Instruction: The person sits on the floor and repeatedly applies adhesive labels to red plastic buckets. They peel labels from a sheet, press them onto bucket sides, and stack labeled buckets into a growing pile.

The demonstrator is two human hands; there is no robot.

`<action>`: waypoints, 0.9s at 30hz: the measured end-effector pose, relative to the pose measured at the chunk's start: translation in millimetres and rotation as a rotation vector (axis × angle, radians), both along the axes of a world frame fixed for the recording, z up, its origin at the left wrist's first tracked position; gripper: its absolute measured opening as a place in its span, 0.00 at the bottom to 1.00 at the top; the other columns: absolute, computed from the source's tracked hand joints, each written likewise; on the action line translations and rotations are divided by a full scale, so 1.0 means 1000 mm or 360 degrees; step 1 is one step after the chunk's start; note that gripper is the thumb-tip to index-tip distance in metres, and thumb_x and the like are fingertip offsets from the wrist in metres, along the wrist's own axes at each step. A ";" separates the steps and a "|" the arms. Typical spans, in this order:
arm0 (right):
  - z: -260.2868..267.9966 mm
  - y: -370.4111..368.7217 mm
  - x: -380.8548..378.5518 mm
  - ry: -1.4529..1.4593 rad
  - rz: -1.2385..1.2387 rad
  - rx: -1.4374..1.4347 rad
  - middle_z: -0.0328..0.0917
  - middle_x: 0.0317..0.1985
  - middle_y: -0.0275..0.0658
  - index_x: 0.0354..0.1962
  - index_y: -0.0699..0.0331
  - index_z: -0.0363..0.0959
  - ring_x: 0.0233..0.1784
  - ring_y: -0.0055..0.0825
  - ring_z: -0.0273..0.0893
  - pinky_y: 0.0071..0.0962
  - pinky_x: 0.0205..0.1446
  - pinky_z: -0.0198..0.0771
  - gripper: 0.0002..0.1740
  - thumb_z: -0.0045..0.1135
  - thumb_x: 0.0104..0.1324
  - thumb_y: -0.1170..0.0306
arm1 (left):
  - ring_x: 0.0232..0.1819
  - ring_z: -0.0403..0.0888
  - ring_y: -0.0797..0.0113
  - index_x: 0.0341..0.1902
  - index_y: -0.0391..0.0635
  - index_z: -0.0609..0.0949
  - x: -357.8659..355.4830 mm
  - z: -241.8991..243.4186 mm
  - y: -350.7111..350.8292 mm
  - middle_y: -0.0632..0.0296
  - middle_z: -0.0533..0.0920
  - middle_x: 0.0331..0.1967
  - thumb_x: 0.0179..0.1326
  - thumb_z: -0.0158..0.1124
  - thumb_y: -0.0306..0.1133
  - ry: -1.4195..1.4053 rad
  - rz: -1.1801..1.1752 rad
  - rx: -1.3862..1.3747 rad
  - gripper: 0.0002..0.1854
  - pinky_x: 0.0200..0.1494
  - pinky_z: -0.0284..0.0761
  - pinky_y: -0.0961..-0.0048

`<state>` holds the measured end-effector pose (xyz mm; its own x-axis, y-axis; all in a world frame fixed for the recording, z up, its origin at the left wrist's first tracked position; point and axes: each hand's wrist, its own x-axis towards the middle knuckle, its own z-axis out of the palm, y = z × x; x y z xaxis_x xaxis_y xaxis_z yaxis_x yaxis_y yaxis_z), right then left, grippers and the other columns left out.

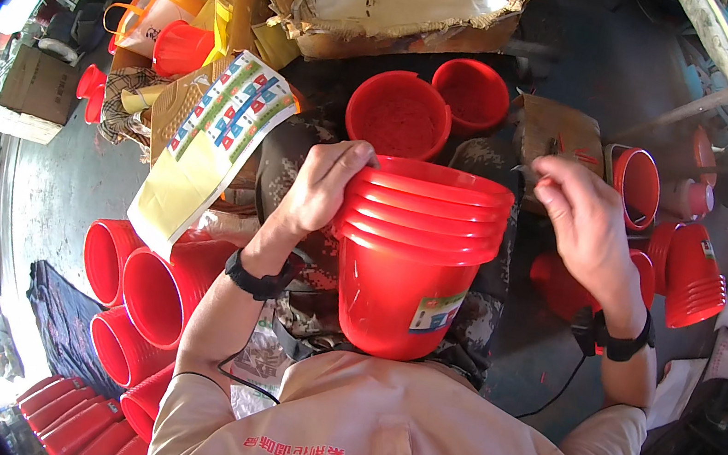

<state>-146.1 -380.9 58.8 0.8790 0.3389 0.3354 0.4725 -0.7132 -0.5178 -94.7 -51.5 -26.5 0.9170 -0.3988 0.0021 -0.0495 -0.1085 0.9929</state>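
A stack of several nested red plastic buckets (407, 289) stands upright against the person's body, with a picture label on its front. My left hand (331, 184) grips the rims at the stack's left side. My right hand (574, 198) is raised to the right of the stack, apart from it, fingers bent and slightly blurred; a small dark object shows near the fingertips, but I cannot tell what it is or whether it is held. Left of the stack lies a sheet of printed labels (215, 144) on yellowish backing. Beyond the stack are two red buckets (397, 115).
A torn cardboard box (390, 39) stands beyond the buckets. More red bucket stacks lie at the left (156, 292) and right (695, 281). A cardboard piece (560, 126) with small red scraps is near my right hand. Dark cables run from both wristbands.
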 end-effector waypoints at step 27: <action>-0.045 -0.022 -0.005 -0.0427 0.0133 -0.0097 0.77 0.39 0.41 0.41 0.68 0.78 0.38 0.40 0.79 0.37 0.40 0.77 0.16 0.71 0.54 0.81 | 0.28 0.69 0.73 0.25 0.33 0.74 0.014 -0.049 0.028 0.59 0.77 0.23 0.70 0.48 0.36 -0.0062 0.0048 -0.0235 0.19 0.34 0.64 0.72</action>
